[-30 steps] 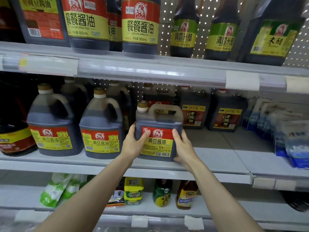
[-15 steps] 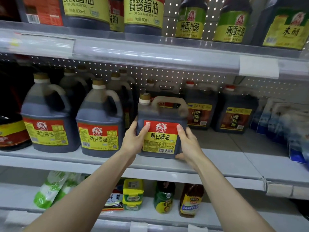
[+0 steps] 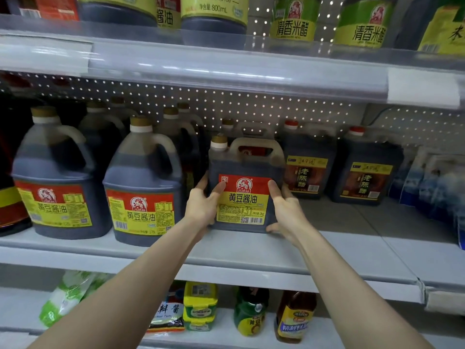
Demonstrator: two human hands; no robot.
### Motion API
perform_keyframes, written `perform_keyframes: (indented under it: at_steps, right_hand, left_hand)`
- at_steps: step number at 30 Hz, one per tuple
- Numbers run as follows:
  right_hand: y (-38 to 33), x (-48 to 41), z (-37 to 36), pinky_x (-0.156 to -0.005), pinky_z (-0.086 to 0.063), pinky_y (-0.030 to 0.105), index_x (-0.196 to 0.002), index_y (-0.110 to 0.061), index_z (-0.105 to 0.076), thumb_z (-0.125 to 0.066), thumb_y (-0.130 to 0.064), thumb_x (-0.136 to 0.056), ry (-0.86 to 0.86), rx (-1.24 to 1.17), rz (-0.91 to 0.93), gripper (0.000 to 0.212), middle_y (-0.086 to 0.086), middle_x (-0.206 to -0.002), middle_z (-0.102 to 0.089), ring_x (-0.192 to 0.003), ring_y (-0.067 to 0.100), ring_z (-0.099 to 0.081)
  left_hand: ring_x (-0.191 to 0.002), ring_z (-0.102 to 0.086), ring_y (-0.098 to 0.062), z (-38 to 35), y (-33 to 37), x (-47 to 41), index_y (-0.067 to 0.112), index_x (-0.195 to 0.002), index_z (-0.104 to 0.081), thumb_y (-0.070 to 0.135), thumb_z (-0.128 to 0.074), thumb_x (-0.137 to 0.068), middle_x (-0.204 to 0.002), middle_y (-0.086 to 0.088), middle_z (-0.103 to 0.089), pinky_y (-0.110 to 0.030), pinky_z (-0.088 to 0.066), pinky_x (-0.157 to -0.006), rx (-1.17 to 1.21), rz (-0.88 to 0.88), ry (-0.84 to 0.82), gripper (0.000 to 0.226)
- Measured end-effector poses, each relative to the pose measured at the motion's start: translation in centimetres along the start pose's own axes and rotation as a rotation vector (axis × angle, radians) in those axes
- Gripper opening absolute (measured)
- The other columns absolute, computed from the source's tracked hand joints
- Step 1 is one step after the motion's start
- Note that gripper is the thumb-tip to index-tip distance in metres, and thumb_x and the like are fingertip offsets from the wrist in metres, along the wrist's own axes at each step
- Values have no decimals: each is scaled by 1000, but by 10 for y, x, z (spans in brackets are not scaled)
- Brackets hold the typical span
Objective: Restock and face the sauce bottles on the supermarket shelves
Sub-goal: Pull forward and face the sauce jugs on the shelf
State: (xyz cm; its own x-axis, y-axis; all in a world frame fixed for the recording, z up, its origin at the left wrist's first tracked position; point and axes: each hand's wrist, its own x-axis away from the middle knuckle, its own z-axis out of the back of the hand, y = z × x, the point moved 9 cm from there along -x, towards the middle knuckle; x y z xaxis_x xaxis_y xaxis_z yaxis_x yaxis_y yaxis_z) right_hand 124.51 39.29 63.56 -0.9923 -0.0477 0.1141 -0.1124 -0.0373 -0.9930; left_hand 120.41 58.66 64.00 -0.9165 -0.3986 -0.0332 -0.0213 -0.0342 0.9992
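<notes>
A: Where is the square soy sauce jug (image 3: 245,187) right now?

B: On the middle shelf (image 3: 251,250), dead centre of the view, base down, set a little back from the front lip. Its red and yellow label faces me almost square.

A: And the hands?

B: Both are clamped on it. The left hand (image 3: 201,205) presses the jug's side at nine o'clock, thumb lying over the label's edge. The right hand (image 3: 285,210) presses the opposite side at three o'clock, thumb on the label, lower fingers curled near the bottom corner. So the jug sits between the palms, neither hand nearer than the other.

A: Which way does its long axis run?

B: Upright, cap (image 3: 219,141) at twelve o'clock, with the built-in handle (image 3: 256,147) running across the top from left to right. The broad face looks toward six o'clock, at me.

A: What are its neighbours?

B: At nine o'clock, just beside the left hand, stands a round soy sauce jug (image 3: 142,195), sitting nearer the lip than the square one. At three o'clock, set deeper, is a dark vinegar jug (image 3: 308,172).

A: So what does the next move hinge on?

B: I judge it is a straight pull toward six o'clock, to bring the face level with the round jug's. With even palms it should slide without twisting. The gap on the left is tight, so my knuckles may brush the neighbour.
</notes>
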Motion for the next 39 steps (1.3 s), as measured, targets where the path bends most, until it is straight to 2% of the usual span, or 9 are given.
perform_keyframes:
  at_steps: [5, 8, 15, 19, 23, 28, 32, 36, 39]
  right_hand:
    - [1, -11, -3, -92, -43, 65, -149, -34, -27, -42, -50, -97, 2, 9, -18, 57, 0, -128, -56, -123, 36, -51]
    - [1, -18, -5, -92, -44, 67, -150, -33, -24, -43, -52, -96, 13, 10, -24, 60, 1, -134, -52, -125, 38, -49]
    - [-4, -32, -7, -83, -48, 62, -150, -31, -24, -40, -52, -96, 30, 75, -8, 60, 4, -138, -51, -125, 39, -48]
    - [-7, -41, -9, -70, -50, 51, -149, -30, -26, -37, -53, -98, 41, 130, 19, 57, 4, -132, -54, -119, 36, -52]
    - [-7, -51, -9, -75, -51, 52, -148, -32, -27, -37, -54, -97, 44, 145, 24, 56, 4, -133, -53, -120, 36, -52]
    - [-7, -61, -13, -70, -50, 49, -148, -33, -28, -36, -56, -96, 34, 162, 44, 57, 5, -133, -54, -119, 36, -52]
    - [-8, -66, -14, -67, -50, 47, -147, -32, -29, -36, -55, -97, 25, 156, 67, 56, -1, -121, -56, -119, 34, -53]
    - [-7, -67, -14, -73, -51, 51, -147, -33, -29, -37, -56, -96, 27, 153, 64, 56, 0, -126, -55, -119, 35, -53]
    - [-7, -67, -14, -74, -51, 51, -146, -34, -30, -37, -56, -96, 25, 150, 67, 55, 0, -127, -56, -118, 34, -54]
  left_hand:
    - [-78, -65, -14, -1, -1, -12, 33, -144, -36, 36, -53, -96, -108, 6, -67, -37, -53, -60, 23, 3, 14, 52]
    - [-70, -61, -10, -2, -2, -18, 35, -144, -37, 38, -54, -95, -92, 15, -64, -34, -50, -59, 18, 8, 15, 52]
    - [-64, -53, -11, -6, -3, -33, 37, -143, -36, 38, -54, -95, -95, 13, -63, -32, -43, -55, 28, 9, 17, 51]
    - [-76, -56, -12, -9, -1, -40, 33, -146, -34, 36, -53, -95, -126, 0, -59, -28, -42, -54, 67, 4, 1, 55]
    - [-83, -53, -12, -12, 1, -47, 30, -148, -31, 32, -51, -97, -123, 2, -57, -21, -45, -42, 80, -16, -7, 55]
    - [-96, -53, -17, -13, 1, -56, 33, -147, -30, 34, -49, -98, -136, -2, -54, -23, -47, -50, 69, -19, -3, 53]
    - [-115, -55, -26, -14, 3, -59, 32, -147, -30, 31, -49, -98, -139, -4, -53, -35, -43, -76, 81, -39, 1, 52]
    - [-101, -52, -17, -14, 3, -60, 31, -148, -29, 31, -48, -99, -140, -3, -52, -33, -45, -71, 69, -47, 4, 52]
    - [-109, -55, -22, -14, 4, -60, 31, -148, -29, 32, -48, -99, -141, -2, -51, -34, -45, -72, 61, -55, 6, 53]
